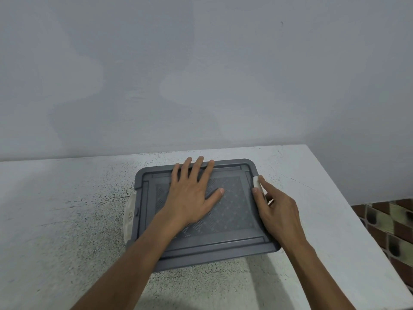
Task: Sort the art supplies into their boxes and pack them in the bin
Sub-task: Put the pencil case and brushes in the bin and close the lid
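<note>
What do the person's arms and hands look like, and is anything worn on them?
The left forearm and right forearm are bare, with no sleeve in view. The left hand and right hand wear no gloves; no ring, watch or bracelet shows.

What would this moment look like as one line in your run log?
lid: in place | left hand: flat on lid | right hand: pinching right latch | left latch: sticks out
</note>
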The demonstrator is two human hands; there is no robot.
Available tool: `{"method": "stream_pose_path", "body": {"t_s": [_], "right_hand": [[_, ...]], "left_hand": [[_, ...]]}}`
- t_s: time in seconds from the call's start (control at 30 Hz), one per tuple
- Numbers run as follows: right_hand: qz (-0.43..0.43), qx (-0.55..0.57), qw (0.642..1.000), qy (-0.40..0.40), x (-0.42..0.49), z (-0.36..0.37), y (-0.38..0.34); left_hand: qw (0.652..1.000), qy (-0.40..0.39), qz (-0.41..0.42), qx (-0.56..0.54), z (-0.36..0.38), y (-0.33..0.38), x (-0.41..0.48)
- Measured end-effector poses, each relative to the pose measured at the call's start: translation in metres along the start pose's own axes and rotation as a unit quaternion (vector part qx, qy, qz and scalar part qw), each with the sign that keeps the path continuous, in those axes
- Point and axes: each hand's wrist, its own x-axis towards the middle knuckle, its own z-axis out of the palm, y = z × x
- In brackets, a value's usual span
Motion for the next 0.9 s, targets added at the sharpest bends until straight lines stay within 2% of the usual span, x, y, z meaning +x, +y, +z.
{"method": "stream_pose_path", "body": {"t_s": [0.33,0.43,0.53,0.67,0.9], "right_hand": [[-0.028,-0.048,0.998,-0.033,-0.001,0.003,-0.003],[-0.072,-0.105,0.990,-0.062,0.000,0.003,-0.007],[-0.120,-0.176,0.972,-0.095,0.005,0.003,-0.011],[-0.121,-0.219,0.960,-0.122,0.019,0.008,-0.020],[-0.102,-0.261,0.957,-0.074,0.028,0.024,-0.048]], "left_hand": [[0.999,-0.020,0.021,-0.029,-0.012,-0.020,-0.009],[0.999,0.000,-0.017,-0.040,-0.016,-0.037,-0.026],[0.997,0.000,-0.071,0.013,-0.019,-0.056,-0.042],[0.995,0.001,-0.094,0.034,-0.017,-0.065,-0.054],[0.997,0.030,-0.066,-0.021,-0.016,-0.066,-0.056]]}}
